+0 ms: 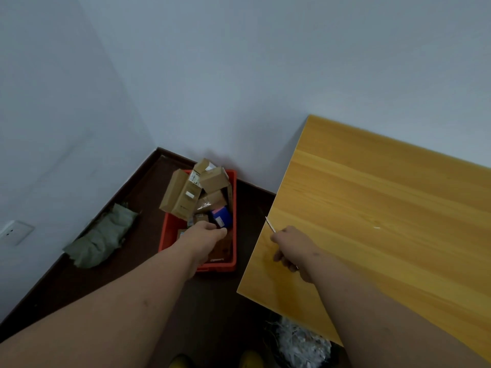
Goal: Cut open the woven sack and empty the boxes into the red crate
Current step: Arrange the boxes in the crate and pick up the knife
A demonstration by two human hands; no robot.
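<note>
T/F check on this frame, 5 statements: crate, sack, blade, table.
1. The red crate holds cardboard boxes. True.
2. The woven sack lies inside the crate. False: it lies crumpled on the floor by the wall, apart from the crate.
3. The right hand holds a thin blade. True.
4. The left hand rests on the wooden table. False: it is over the crate.
5. The crate stands on the table. False: it is on the floor.

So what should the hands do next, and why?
Probably set the blade down on the wooden table. The right hand holds it over the table's edge, the boxes already fill the red crate, and the green sack lies crumpled on the floor.
</note>
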